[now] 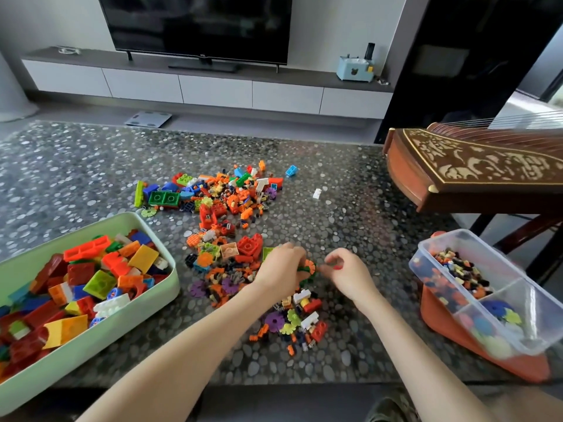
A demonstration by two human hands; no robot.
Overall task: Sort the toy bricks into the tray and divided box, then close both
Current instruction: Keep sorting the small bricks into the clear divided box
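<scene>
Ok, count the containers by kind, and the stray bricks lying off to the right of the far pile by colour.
Green tray: 1
Clear divided box: 1
Blue stray brick: 1
White stray brick: 1
Total: 4

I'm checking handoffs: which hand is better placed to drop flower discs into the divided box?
Right: the right hand lies nearer the divided box; the left hand, gripping flower discs, sits on the tray side.
</scene>
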